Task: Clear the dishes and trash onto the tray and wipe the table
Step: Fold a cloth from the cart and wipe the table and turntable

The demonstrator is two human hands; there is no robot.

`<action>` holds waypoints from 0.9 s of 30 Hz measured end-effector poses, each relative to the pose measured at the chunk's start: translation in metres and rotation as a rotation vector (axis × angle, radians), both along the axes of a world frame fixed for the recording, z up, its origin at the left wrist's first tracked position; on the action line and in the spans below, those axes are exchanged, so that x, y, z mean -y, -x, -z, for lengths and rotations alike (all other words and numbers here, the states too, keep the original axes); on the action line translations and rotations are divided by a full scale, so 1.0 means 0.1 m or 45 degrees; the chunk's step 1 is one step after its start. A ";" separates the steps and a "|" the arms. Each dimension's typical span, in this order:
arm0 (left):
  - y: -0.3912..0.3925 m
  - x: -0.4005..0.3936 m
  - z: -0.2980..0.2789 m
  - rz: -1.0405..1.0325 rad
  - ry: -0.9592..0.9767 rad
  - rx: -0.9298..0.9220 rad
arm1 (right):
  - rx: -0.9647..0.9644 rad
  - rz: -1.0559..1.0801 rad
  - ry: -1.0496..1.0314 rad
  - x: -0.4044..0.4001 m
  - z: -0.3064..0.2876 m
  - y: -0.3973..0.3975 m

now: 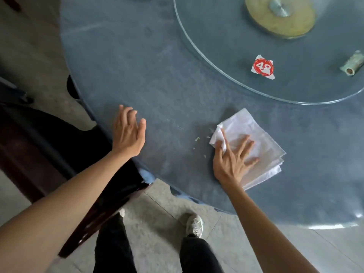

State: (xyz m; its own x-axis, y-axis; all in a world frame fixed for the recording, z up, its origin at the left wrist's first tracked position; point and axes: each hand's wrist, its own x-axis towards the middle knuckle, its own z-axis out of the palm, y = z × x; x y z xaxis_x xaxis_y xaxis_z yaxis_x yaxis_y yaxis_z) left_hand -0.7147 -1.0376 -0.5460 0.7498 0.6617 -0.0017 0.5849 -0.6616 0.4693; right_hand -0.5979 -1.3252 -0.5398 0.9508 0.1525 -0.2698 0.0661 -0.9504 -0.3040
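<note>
A folded white cloth (262, 134) lies flat on the grey-blue round table (157, 66) near its front edge. My right hand (232, 156) presses down on the cloth's left half with fingers spread, thumb over its crumpled corner. A few small pale crumbs (198, 143) lie on the table just left of the cloth. My left hand (128, 133) hovers at the table's left edge, fingers apart, holding nothing. No tray is in view.
A round glass turntable (197, 56) takes up the upper right, with a yellowish hub (279, 16). On it lie a torn paper scrap with a red "48" circle (263, 67) and a greenish rolled wrapper (352, 65). A dark wooden chair (59, 154) stands at the left.
</note>
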 end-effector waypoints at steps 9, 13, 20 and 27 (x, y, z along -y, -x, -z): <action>-0.06 -1.10 0.04 0.340 0.165 0.105 | -0.085 0.178 -0.123 -2.42 -0.01 0.28; -0.04 -1.49 0.06 0.475 0.081 0.096 | -0.182 0.315 -0.590 -3.04 -0.31 0.24; -0.14 -2.02 -0.06 0.508 -0.016 -0.083 | 0.321 0.960 -0.998 -1.78 -0.87 0.36; -0.29 -2.18 -0.11 0.491 0.006 -0.042 | 0.304 0.621 -0.555 -1.70 -0.39 0.62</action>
